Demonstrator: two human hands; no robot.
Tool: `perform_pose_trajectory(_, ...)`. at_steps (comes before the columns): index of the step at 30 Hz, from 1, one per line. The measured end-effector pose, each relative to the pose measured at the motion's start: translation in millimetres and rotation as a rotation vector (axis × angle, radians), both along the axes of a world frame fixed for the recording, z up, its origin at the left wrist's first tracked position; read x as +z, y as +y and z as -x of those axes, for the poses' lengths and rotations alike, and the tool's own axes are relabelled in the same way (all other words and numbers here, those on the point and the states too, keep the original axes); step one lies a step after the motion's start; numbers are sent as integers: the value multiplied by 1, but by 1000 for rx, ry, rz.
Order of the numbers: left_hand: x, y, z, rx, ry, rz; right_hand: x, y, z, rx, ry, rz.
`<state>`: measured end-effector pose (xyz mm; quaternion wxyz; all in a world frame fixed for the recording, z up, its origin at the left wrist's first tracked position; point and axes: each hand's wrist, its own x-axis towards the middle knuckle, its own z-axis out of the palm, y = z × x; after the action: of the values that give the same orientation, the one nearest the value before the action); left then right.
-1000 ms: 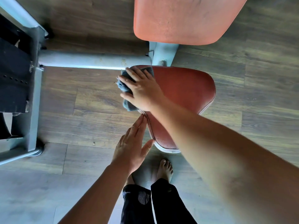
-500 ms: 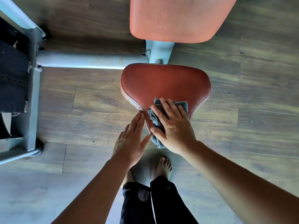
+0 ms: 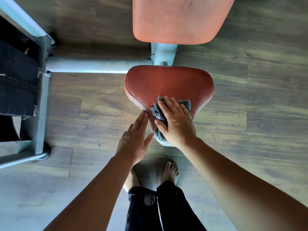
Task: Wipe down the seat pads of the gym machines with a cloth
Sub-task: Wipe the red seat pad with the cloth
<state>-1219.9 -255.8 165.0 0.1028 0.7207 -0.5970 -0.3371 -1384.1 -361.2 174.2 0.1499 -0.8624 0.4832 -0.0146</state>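
Observation:
A dark red seat pad [image 3: 168, 84] sits in the middle of the head view, narrowing toward me. My right hand [image 3: 175, 124] lies flat on a grey-blue cloth [image 3: 157, 112] and presses it onto the narrow near end of the pad. My left hand [image 3: 134, 139] has straight fingers, and its fingertips touch the pad's left edge just beside the cloth. Beyond the seat stands a lighter orange back pad [image 3: 180, 19].
A pale grey frame tube [image 3: 93, 65] runs left from the seat post [image 3: 164, 53] to a black weight stack [image 3: 16, 77] in its grey upright frame. Wood-look flooring lies all around. My bare feet [image 3: 170, 170] stand just below the seat's tip.
My right hand has swept the cloth from the seat's far left corner down to its narrow near end, then stayed there. My left hand has kept its place at the seat's left edge.

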Motion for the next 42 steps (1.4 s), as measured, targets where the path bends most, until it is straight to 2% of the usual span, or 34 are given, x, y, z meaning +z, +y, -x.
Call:
perform_pose_trajectory(7,40,-18,-7,-123,-128,-139,19,-12,-7,-37,-168,-12)
perform_pose_trajectory(13,129,-31,-2,-171,-201,-161,107,-8,11,-97,-67,-206)
perform_pose_trajectory(23,279,0,42,-196,-226,-69,270,42,67,-287,-210,-271)
perform_pose_trajectory(34,344,13,88,-501,-246,30,346,126,141,-614,-331,-202)
perform_pose_trajectory(38,361,12,136,-610,-232,48,368,149,201,-726,-412,-191)
perform_pose_trajectory(42,377,3,209,-759,-244,107,382,172,274,-884,-414,-135)
